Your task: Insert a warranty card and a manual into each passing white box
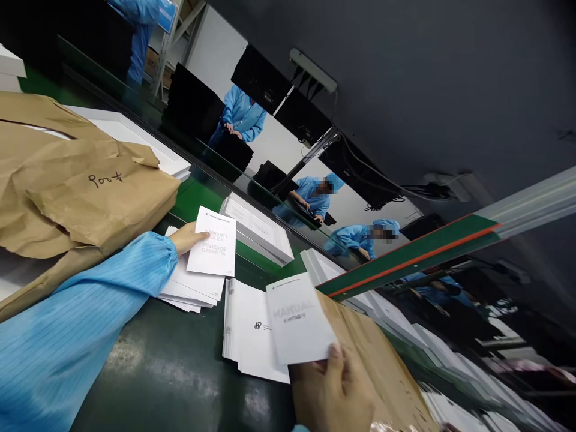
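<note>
Between the thumb and fingers of my left hand (186,238) is a white warranty policy leaflet (212,255). Beneath it lies a loose stack of white leaflets (189,291) on the dark green table. My right hand (344,390) pinches a white manual (299,321) by its lower corner, the cover facing me and slightly blurred. Partly behind the manual sits a pile of white booklets (254,336) with a small black logo. A brown cardboard box (373,354) stands close to my right hand.
At left, a torn brown paper wrapper (99,198) with handwriting bulges over the table. White boxes (258,225) line the belt beyond the leaflets. A green-and-orange beam (414,255) slants across the right. Several people in blue work clothes are across the line.
</note>
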{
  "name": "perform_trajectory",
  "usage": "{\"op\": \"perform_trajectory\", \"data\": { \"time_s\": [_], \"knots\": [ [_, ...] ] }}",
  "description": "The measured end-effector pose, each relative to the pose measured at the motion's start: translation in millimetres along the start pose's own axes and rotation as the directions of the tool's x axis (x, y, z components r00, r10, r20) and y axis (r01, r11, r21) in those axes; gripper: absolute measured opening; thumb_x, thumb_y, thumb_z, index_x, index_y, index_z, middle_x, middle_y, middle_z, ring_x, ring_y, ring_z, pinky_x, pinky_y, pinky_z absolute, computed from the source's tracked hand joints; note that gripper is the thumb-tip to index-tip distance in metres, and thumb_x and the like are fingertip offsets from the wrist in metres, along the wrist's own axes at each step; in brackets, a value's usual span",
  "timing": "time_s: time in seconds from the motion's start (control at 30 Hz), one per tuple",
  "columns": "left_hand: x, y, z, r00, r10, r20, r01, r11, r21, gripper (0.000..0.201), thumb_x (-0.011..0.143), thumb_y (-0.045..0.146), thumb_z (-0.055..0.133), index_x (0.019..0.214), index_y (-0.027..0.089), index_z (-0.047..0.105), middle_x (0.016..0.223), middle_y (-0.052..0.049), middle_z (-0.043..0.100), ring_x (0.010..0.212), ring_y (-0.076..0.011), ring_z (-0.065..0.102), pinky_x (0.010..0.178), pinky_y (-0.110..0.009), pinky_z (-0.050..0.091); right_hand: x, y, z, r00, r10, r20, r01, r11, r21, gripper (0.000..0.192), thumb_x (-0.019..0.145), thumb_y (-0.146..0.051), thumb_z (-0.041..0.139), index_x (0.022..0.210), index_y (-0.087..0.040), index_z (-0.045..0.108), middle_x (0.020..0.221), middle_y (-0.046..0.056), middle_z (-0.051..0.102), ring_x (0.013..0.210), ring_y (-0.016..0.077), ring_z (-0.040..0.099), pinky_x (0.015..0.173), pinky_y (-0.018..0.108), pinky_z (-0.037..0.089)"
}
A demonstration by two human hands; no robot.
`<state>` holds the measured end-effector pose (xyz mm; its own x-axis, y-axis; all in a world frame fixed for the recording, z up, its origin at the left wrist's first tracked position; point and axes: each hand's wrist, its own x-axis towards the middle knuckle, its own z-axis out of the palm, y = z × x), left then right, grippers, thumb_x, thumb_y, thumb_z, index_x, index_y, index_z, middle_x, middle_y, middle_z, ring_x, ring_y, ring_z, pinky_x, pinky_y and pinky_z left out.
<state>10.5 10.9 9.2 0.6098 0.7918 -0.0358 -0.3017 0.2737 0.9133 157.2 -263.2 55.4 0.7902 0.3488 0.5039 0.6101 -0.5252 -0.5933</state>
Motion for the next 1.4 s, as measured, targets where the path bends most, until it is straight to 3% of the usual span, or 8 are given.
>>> {"op": "perform_trajectory", "data": {
  "time_s": [0.1, 0.3, 0.5, 0.7, 0.83, 1.0, 1.17, 1.4],
  "knots": [
    [0, -2, 2.6, 0.999, 0.025, -0.021, -0.025, 1.000, -0.003, 0.040, 0.048, 0.029, 0.064, 0.082, 0.011, 0.053, 0.089, -0.010, 0.062, 0.091, -0.0254, 0.052, 0.076, -0.036, 0.040, 25, -10, 12, 0.994, 0.091, 0.053, -0.104, 0.926, 0.362, 0.028, 0.069, -0.048, 0.043, 0.075, -0.022, 0.050, 0.059, -0.001, 0.057, 0.053, 0.0154, 0.054, 0.050, 0.026, 0.043],
    [-8, 2, 13.7, 0.999, 0.050, 0.017, -0.049, 0.998, -0.038, 0.042, 0.054, 0.032, 0.061, 0.087, 0.011, 0.049, 0.093, -0.012, 0.060, 0.090, -0.0261, 0.052, 0.075, -0.038, 0.040, 58, -53, 80, 0.908, 0.011, 0.419, -0.374, 0.475, 0.797, 0.021, 0.063, -0.037, 0.055, 0.073, -0.020, 0.047, 0.067, -0.004, 0.057, 0.057, 0.0091, 0.054, 0.051, 0.020, 0.044],
    [-4, -1, 13.2, 0.966, 0.223, 0.129, -0.208, 0.971, -0.120, 0.058, 0.052, 0.026, 0.066, 0.103, 0.011, 0.042, 0.105, -0.013, 0.054, 0.098, -0.0241, 0.048, 0.080, -0.034, 0.038, 45, -66, 129, 0.812, -0.103, 0.574, -0.465, 0.480, 0.744, 0.016, 0.062, -0.029, 0.059, 0.065, -0.020, 0.047, 0.059, -0.005, 0.054, 0.054, 0.0082, 0.052, 0.054, 0.021, 0.044],
    [4, -9, 10.3, 0.943, 0.319, 0.094, -0.327, 0.942, 0.081, 0.054, 0.055, 0.026, 0.065, 0.103, 0.014, 0.043, 0.110, -0.010, 0.051, 0.100, -0.0221, 0.046, 0.084, -0.034, 0.035, 38, -52, 128, 0.580, -0.277, 0.766, -0.595, 0.499, 0.630, 0.013, 0.068, -0.030, 0.056, 0.074, -0.020, 0.053, 0.074, -0.001, 0.057, 0.065, 0.0113, 0.053, 0.053, 0.021, 0.044],
    [2, -13, 16.2, 0.949, 0.298, 0.106, -0.309, 0.946, 0.099, 0.051, 0.057, 0.029, 0.062, 0.103, 0.015, 0.044, 0.108, -0.009, 0.052, 0.099, -0.0220, 0.047, 0.082, -0.034, 0.036, 37, -51, 128, 0.499, -0.294, 0.815, -0.646, 0.501, 0.576, 0.030, 0.069, -0.033, 0.054, 0.096, -0.020, 0.049, 0.093, 0.005, 0.057, 0.076, 0.0168, 0.054, 0.058, 0.028, 0.045],
    [-1, -13, 18.2, 0.966, 0.207, 0.154, -0.212, 0.977, 0.021, 0.049, 0.064, 0.036, 0.056, 0.105, 0.014, 0.043, 0.106, -0.010, 0.053, 0.093, -0.0206, 0.051, 0.078, -0.032, 0.039, 36, -45, 136, 0.619, -0.212, 0.756, -0.623, 0.453, 0.637, 0.038, 0.069, -0.036, 0.055, 0.103, -0.022, 0.046, 0.090, 0.003, 0.060, 0.069, 0.0151, 0.056, 0.058, 0.028, 0.045],
    [-1, -9, 14.0, 0.897, 0.152, 0.414, -0.243, 0.954, 0.176, 0.048, 0.058, 0.032, 0.061, 0.102, 0.016, 0.049, 0.104, -0.007, 0.056, 0.095, -0.0206, 0.050, 0.082, -0.032, 0.037, 36, -44, 136, 0.730, -0.204, 0.652, -0.553, 0.384, 0.739, 0.041, 0.069, -0.035, 0.055, 0.106, -0.026, 0.042, 0.096, 0.001, 0.057, 0.075, 0.0149, 0.055, 0.057, 0.025, 0.044],
    [3, -14, 11.2, 0.931, 0.225, 0.287, -0.305, 0.912, 0.275, 0.046, 0.064, 0.035, 0.055, 0.104, 0.014, 0.048, 0.106, -0.008, 0.054, 0.098, -0.0219, 0.048, 0.083, -0.034, 0.036, 35, -46, 138, 0.717, -0.204, 0.667, -0.554, 0.414, 0.722, 0.030, 0.067, -0.033, 0.057, 0.094, -0.022, 0.049, 0.084, 0.001, 0.059, 0.060, 0.0112, 0.054, 0.041, 0.019, 0.038]
  ]
}}
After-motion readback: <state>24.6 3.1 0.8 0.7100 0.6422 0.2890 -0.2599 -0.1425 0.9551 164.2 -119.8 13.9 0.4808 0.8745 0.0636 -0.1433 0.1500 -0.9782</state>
